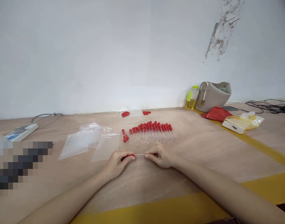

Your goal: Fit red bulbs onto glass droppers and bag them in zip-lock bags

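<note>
Between my two hands a thin clear dropper tube [140, 155] lies level, just above the table. My left hand [120, 161] pinches a red rubber bulb [132, 155] at the tube's left end. The tube's right end is held between the thumb and fingers of my right hand [161, 156]. Beyond my hands lies a row of droppers [153, 130], their red bulbs away from me and clear tubes toward me. A few loose red bulbs [124, 138] and clear tubes are at the row's left end.
Clear zip bags [107, 146] lie left of the droppers. More red bulbs [125, 114] rest by the wall. A power strip [22, 132] is at far left. At right are a bottle [191, 99], a grey bag [212, 97], a red pouch [217, 114] and cables [273, 106].
</note>
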Motion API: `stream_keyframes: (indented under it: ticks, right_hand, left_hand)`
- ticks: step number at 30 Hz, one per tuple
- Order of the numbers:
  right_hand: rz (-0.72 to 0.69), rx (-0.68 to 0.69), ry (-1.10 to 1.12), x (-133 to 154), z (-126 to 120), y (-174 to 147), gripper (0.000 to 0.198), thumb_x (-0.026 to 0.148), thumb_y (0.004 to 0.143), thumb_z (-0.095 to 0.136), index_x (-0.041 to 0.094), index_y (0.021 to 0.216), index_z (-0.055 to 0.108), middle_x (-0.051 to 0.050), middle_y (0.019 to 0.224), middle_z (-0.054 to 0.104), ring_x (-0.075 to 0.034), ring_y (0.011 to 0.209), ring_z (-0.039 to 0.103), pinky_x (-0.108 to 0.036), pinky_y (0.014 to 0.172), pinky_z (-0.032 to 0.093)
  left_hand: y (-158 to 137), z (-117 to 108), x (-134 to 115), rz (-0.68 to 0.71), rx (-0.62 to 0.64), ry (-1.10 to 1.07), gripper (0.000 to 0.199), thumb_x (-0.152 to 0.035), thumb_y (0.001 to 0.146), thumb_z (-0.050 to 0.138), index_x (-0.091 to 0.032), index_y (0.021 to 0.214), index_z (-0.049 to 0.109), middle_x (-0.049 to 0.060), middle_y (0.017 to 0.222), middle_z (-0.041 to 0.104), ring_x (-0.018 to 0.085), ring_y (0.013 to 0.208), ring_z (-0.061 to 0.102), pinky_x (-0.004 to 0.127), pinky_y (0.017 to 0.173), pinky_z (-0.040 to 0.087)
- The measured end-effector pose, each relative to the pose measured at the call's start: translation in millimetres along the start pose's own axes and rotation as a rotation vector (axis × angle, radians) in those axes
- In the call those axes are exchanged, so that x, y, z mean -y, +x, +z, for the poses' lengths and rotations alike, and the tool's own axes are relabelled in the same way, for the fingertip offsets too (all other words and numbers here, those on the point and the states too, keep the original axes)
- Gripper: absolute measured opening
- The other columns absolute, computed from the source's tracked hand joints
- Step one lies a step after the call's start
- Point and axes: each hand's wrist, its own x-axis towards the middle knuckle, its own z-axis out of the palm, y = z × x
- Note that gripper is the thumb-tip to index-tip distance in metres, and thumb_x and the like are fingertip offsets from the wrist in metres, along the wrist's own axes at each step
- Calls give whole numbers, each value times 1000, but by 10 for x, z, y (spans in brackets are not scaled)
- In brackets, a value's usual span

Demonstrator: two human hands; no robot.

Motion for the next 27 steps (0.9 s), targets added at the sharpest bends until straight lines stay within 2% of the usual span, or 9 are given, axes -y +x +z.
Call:
stream_keyframes:
  ticks: [3,7,9,14,20,27]
  right_hand:
    - [30,-2,-85,20,-18,-18,32,28,85,39,17,60,58,4,53,55,-7,48,39,-30,76,27]
    - [51,-13,-209,40,1,-34,26,29,84,41,20,74,64,-2,67,65,-10,54,46,-32,76,25]
    - [46,-22,-231,41,20,-34,26,28,84,40,20,76,64,-3,69,66,-11,56,47,-32,73,24]
    - [41,-22,-164,42,80,-5,30,24,84,39,16,61,56,0,61,62,-8,50,41,-28,69,25]
    - [84,-52,-70,44,177,37,30,23,83,40,16,56,52,4,53,54,-6,48,36,-29,75,26]
    - [147,-47,7,103,165,49,30,26,86,34,18,70,57,3,60,58,-8,55,45,-30,79,28]
  left_hand:
    - [3,-7,-38,4,52,25,24,-36,83,45,-21,81,63,2,77,63,15,71,56,24,65,42]
    - [13,-12,-70,22,106,87,26,-36,84,43,-20,80,63,2,72,59,14,69,53,23,64,40]
    - [15,-10,-76,29,111,107,26,-36,85,42,-19,80,62,1,71,57,13,67,52,23,62,40]
    - [8,2,-80,48,123,102,24,-35,84,43,-18,80,60,2,72,56,13,65,50,23,61,39]
    - [9,-1,-98,58,123,94,25,-34,85,41,-18,79,59,3,74,56,14,67,50,24,63,40]
    - [62,1,-70,31,99,68,27,-36,85,41,-18,83,61,3,75,58,15,70,53,25,65,42]
